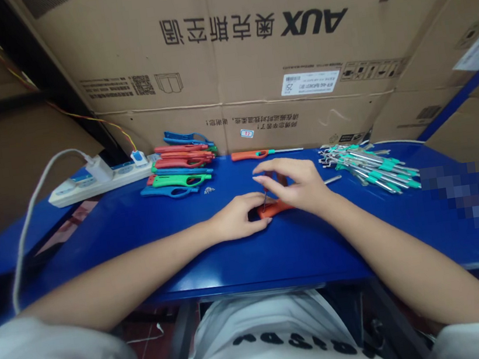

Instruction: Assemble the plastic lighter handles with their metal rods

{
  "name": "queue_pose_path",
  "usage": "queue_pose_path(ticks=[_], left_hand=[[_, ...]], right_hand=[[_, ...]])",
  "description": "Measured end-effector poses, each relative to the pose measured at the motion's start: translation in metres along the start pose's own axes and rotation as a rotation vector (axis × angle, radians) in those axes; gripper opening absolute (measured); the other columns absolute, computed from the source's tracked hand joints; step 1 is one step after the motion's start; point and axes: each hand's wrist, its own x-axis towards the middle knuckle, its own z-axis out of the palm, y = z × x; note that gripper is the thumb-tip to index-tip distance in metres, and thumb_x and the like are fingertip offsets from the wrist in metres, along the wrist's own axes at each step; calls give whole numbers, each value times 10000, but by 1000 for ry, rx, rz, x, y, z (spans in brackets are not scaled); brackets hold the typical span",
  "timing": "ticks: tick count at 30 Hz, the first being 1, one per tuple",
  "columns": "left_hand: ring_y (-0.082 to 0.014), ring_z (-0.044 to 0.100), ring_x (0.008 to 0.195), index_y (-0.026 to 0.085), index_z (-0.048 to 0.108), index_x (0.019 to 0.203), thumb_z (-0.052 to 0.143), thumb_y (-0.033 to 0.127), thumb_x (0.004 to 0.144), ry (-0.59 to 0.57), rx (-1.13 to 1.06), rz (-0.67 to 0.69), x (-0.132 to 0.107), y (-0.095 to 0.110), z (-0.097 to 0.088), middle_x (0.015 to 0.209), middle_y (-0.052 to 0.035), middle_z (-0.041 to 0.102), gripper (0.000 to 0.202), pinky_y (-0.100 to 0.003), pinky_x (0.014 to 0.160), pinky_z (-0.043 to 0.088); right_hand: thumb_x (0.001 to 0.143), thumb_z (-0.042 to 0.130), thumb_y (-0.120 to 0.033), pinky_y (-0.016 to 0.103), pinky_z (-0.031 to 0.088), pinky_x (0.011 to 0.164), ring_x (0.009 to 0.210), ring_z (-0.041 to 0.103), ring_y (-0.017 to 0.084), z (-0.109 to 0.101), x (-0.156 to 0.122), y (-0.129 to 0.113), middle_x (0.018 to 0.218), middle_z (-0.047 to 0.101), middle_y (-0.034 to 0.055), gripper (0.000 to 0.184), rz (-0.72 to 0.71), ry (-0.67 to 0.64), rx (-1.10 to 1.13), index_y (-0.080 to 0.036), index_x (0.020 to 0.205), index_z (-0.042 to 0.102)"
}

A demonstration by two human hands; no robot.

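Note:
My left hand (239, 217) rests on the blue table (151, 244), its fingers closed on the near end of an orange lighter shell (275, 207). Over the same shell my right hand (297, 185) curls, thumb and forefinger pinching a thin dark wire-like part above the orange piece. The shell lies flat between both hands, mostly covered by them. A thin metal rod (332, 179) pokes out to the right of my right hand.
A stack of red, green and blue lighter shells (180, 171) lies at the back left. One orange lighter with a metal tube (262, 153) lies at the back. Several teal-tipped metal tubes (368, 167) are piled right. A white power strip (101, 180) and cardboard boxes (249, 54) stand behind.

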Motion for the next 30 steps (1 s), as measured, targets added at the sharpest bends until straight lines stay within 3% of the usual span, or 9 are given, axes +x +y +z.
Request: queue_pose_path(ticks=[2,7,9,13,16,20,23,27,30], left_hand=[[-223,669,1019,149,657,1174,643,202,848,-1,5,2,0,0,0,1108,-89,706,330,-342,929,522],[-213,671,999,162,661,1154,647,209,854,10,-12,-7,0,-2,1,1093,-76,704,304,-336,922,529],[-217,669,1017,162,662,1150,648,196,848,10,-15,-7,0,-1,1,1104,-79,703,304,-342,936,526],[-223,664,1046,158,650,1181,644,181,840,-8,-10,-9,0,0,0,1129,-85,700,342,-339,943,522],[-217,666,1026,155,656,1160,646,198,844,2,-7,-9,0,0,0,1114,-80,699,320,-330,937,522],[-205,670,983,148,664,1129,642,218,857,18,-9,-14,-1,-2,1,1074,-77,698,281,-323,911,528],[-218,665,1023,161,650,1163,643,202,851,14,-10,-5,-1,-3,2,1115,-83,698,315,-343,925,525],[-227,669,992,149,657,1134,641,188,839,5,14,0,0,-2,1,1094,-91,706,298,-349,898,529],[-215,667,956,152,662,1111,646,207,845,11,16,-9,0,-1,1,1050,-80,702,273,-339,888,531]], right_hand=[[965,585,-339,262,535,701,705,704,150,-2,-1,0,865,774,47,206,-36,7,-105,-198,920,729],[1038,363,-270,292,567,796,845,718,146,1,0,-5,1131,748,75,374,49,-127,154,-208,1315,608],[1028,413,-291,273,570,760,808,715,140,4,0,-5,1057,757,62,337,84,-111,209,-205,1268,634],[960,595,-347,251,547,720,745,705,148,4,-1,-3,905,766,53,193,26,-16,-15,-194,945,711],[993,530,-313,271,548,782,835,713,163,3,-1,-3,1007,764,80,221,-30,-41,-49,-189,1069,696],[1035,395,-281,293,564,788,900,699,154,9,-1,-3,1110,727,85,366,70,-113,205,-196,1356,551],[998,511,-344,254,545,664,722,677,133,11,-3,0,1005,738,63,304,132,-52,182,-193,1232,633],[922,651,-429,250,524,659,642,662,134,4,-4,2,886,763,48,245,18,-27,-55,-197,979,705],[1015,482,-371,266,546,732,752,703,148,1,-3,-1,1021,768,69,298,-9,-100,10,-199,1171,669]])
